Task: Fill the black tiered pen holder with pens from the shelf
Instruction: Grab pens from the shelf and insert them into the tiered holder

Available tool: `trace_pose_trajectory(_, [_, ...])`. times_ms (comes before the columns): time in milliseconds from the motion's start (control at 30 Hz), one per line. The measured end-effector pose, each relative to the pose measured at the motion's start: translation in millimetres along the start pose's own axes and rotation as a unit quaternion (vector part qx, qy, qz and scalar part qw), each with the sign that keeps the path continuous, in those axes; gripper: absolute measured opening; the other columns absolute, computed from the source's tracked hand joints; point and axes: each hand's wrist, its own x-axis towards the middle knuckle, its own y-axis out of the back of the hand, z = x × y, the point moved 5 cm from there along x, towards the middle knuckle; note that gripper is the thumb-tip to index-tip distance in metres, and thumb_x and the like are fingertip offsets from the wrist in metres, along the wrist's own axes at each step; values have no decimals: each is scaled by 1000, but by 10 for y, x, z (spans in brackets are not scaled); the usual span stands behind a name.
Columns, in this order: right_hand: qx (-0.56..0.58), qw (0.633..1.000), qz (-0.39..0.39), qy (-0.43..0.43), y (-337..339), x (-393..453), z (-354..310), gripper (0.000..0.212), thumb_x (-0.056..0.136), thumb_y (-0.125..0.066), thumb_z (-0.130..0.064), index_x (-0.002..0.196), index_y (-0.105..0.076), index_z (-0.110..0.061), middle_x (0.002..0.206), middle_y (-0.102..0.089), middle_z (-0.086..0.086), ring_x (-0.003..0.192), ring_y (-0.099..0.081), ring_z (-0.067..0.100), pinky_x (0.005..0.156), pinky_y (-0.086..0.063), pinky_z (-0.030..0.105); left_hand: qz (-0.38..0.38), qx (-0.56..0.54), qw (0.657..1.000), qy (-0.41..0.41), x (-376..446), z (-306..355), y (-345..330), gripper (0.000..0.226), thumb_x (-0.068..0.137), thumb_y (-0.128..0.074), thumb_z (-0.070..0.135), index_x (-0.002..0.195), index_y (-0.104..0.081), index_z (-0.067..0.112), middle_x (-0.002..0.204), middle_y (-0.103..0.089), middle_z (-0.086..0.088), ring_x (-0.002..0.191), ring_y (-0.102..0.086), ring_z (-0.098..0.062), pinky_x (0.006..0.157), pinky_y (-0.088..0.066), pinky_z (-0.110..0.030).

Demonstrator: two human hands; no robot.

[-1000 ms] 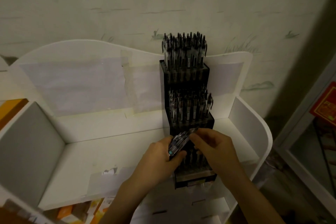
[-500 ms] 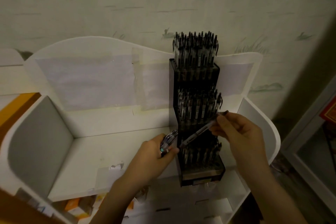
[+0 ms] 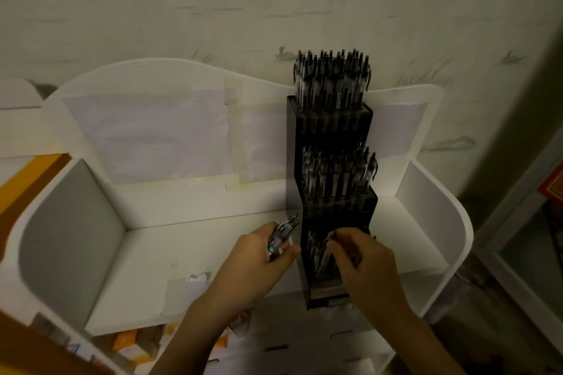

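the black tiered pen holder [image 3: 332,186] stands at two o'clock on the white shelf [image 3: 189,253], top two tiers packed. left hand [image 3: 259,262] curls round a spare bundle of pens [image 3: 281,236] just beside it at nine o'clock, kept close for feeding. right hand [image 3: 362,256] pinches one pen [image 3: 327,250] tip-down over the bottom tier, likely seating it.

The black tiered plastic pen holder [image 3: 332,131] has a glossy, faintly reflective front. Its clear-barrelled plastic pens [image 3: 332,82] glint. Around it, the white smooth matt board shelf [image 3: 182,253] carries pale matt paper sheets [image 3: 146,137] fixed with shiny translucent tape [image 3: 236,143] left of the holder.
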Motion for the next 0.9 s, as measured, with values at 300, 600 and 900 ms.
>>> trace_pose_trajectory(300, [-14,1000,6,-11,-143,-12,119,12,88,-68,-22,99,-67,-27,83,-66,-21,81,-64,-5,71,-51,8,-5,-4,1000,1,-11,2,-12,23,92,-61,38,77,-43,36,67,-51,15,58,-52,-1,53,-37,-6])
trace_pose_trajectory(600, [-52,997,-41,-50,-293,-131,258,19,86,-71,-27,103,-73,-20,85,-67,-18,77,-64,-5,72,-50,6,-12,-11,1000,-9,10,20,-65,24,91,-63,37,75,-45,36,64,-53,13,58,-54,6,52,-39,-9])
trace_pose_trajectory(900, [-6,1000,18,14,-23,16,-186,21,81,-73,-30,101,-71,-26,87,-69,-17,83,-66,0,74,-54,14,-16,19,1000,-11,51,-2,-149,14,92,-60,40,86,-48,34,73,-57,12,63,-56,-3,56,-43,-15])
